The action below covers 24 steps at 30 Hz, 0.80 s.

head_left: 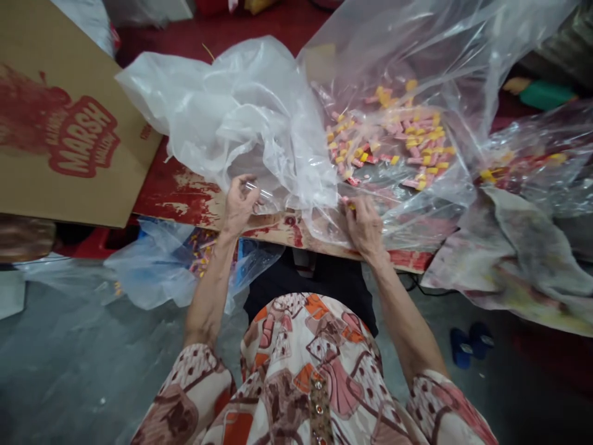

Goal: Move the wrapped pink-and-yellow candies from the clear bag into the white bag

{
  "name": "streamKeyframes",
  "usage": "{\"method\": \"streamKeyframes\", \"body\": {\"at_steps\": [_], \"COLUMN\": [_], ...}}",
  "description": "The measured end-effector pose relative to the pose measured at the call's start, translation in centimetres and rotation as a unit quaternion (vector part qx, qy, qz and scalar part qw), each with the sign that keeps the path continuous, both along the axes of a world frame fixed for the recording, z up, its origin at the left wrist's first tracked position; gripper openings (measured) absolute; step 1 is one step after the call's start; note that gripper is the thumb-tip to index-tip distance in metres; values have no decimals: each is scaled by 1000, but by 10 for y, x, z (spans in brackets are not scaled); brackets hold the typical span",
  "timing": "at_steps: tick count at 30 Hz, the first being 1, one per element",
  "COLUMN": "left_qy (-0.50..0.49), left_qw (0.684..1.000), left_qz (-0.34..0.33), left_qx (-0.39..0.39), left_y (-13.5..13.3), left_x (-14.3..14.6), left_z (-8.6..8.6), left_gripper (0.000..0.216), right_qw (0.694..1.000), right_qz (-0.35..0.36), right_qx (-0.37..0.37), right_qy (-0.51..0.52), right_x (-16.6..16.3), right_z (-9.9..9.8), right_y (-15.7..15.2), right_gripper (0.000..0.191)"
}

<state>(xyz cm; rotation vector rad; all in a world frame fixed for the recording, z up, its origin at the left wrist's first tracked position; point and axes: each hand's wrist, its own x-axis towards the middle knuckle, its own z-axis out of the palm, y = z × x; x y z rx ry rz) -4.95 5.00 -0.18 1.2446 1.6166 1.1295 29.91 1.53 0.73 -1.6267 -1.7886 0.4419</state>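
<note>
The left hand has its thumb and fingers curled loosely around a clear, glossy plastic tube, which sticks out towards three to four o'clock; whether its end is open I cannot tell. The right hand, roughly at three o'clock from it, has its fingertips nearly together on a small pink-and-yellow piece. The heap of similar pieces lies at about one o'clock from the right hand, in a clear plastic bag. The tube looks thin-walled, so a light hold should keep it from denting. The piece is probably best pinched by its sides, with no film caught underneath. The white translucent bag, at twelve to one o'clock from the left hand, crowds the tube, so its loose folds want keeping clear of the fingers.
</note>
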Motion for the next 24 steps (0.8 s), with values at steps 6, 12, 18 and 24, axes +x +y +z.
{"method": "streamKeyframes", "body": {"at_steps": [6,12,18,24], "left_qy": [-167,-8,245,289], "left_qw": [980,978,925,912], "left_qz": [-103,-207,-286,-279], "left_qx": [-26,-23,46,79], "left_y": [-32,-50,-60,-61], "left_x": [31,45,69,66], "left_z": [29,28,6,6], "left_gripper": [41,31,4,6], "right_qw": [986,958,995,999], "right_qz": [71,195,50,-42], "right_qx": [-52,-125,-24,-12], "right_qy": [140,168,85,-11], "right_x": [-43,-97,-57,-14], "right_z": [28,21,-3,-9], "right_y": [-7,-31,-25,53], "right_gripper": [27,24,37,48]}}
